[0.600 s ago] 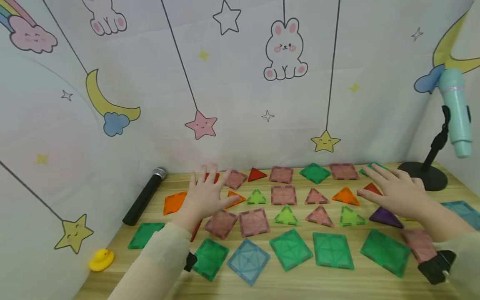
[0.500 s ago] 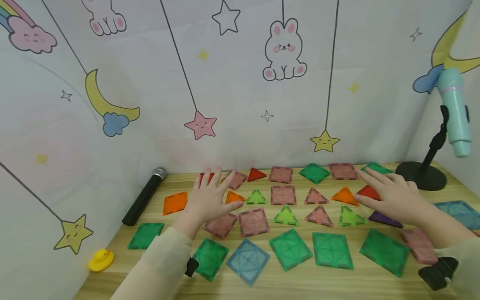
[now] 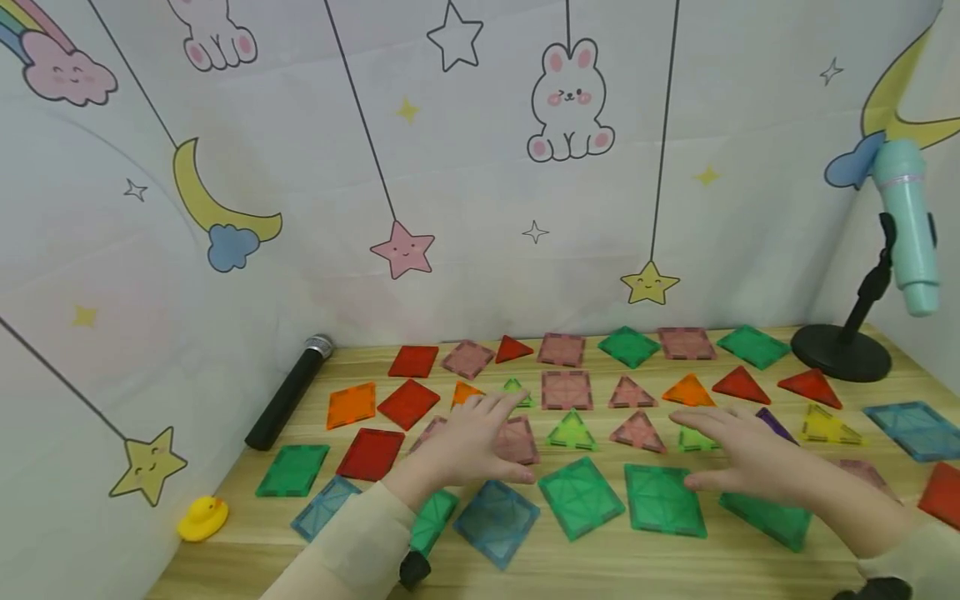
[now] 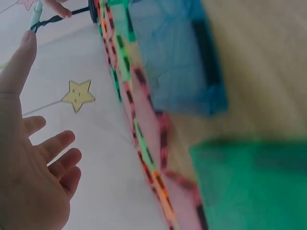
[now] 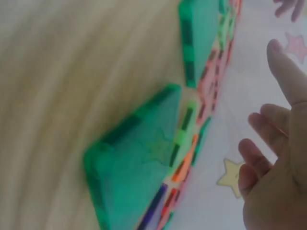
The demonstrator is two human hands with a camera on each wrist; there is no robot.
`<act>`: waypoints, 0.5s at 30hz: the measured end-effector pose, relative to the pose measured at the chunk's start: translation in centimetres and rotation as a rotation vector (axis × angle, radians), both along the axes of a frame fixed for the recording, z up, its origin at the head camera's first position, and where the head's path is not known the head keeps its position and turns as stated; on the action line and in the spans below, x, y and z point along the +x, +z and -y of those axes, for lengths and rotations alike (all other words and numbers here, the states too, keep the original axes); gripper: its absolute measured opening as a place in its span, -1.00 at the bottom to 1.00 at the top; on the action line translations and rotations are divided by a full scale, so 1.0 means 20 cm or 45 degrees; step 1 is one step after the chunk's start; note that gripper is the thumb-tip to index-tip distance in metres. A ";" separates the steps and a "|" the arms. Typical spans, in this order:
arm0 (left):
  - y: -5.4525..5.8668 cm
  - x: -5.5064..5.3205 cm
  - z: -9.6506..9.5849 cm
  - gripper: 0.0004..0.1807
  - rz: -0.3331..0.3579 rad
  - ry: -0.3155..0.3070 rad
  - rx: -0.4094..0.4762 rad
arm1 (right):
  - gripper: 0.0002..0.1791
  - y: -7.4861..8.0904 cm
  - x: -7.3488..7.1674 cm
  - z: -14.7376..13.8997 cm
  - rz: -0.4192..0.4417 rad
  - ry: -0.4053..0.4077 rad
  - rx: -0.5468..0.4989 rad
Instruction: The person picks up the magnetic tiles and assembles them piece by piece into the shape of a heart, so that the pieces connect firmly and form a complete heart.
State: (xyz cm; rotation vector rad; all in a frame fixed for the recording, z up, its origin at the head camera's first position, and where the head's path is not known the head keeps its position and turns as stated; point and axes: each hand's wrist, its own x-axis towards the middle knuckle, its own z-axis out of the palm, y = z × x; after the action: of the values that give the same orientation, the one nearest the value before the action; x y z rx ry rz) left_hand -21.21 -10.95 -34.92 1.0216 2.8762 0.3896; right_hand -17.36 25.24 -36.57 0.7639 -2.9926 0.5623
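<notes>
My left hand [image 3: 474,442], fingers spread and relaxed, hovers over pink square magnetic tiles [image 3: 519,439] left of centre and holds nothing. Close below it lie a blue square tile [image 3: 497,523] and a partly covered green tile [image 3: 431,521]. On the right, my right hand [image 3: 759,457] is also empty, its fingers extended above a green tile [image 3: 772,521] and a lime triangle [image 3: 696,439], which it partly hides. The left wrist view has the left hand [image 4: 33,177] raised clear of the tiles; the right hand [image 5: 276,163] appears likewise in its own wrist view.
Rows of red, orange, pink and green tiles spread over the wooden table [image 3: 600,571]. A black microphone [image 3: 288,393] and a yellow rubber duck [image 3: 203,518] are at left. At right back stands a mint microphone [image 3: 907,225] on a black stand [image 3: 843,352]. A printed curtain hangs behind.
Both hands have drawn back toward the front edge, the left one also shifting right. Red tiles at left and red and yellow triangles at right are uncovered. The tiles have stayed put.
</notes>
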 end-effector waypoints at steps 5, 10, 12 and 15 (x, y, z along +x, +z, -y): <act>-0.06 0.04 -0.08 0.02 0.095 -0.082 -0.018 | -0.16 -0.07 0.04 0.04 0.108 0.045 0.019; -0.13 0.07 -0.16 -0.04 0.139 -0.161 -0.068 | -0.18 -0.12 0.04 0.08 0.161 0.127 0.027; -0.15 0.08 -0.19 -0.06 0.156 -0.168 -0.101 | -0.19 -0.13 0.04 0.09 0.172 0.161 0.012; -0.17 0.09 -0.22 -0.07 0.135 -0.170 -0.182 | -0.19 -0.15 0.04 0.10 0.170 0.185 -0.004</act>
State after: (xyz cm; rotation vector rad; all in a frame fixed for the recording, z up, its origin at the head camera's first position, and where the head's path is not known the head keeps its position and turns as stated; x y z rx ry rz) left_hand -19.38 -6.58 -38.32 1.1234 2.6801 0.2189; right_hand -16.48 23.15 -39.50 0.9880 -3.0729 0.6468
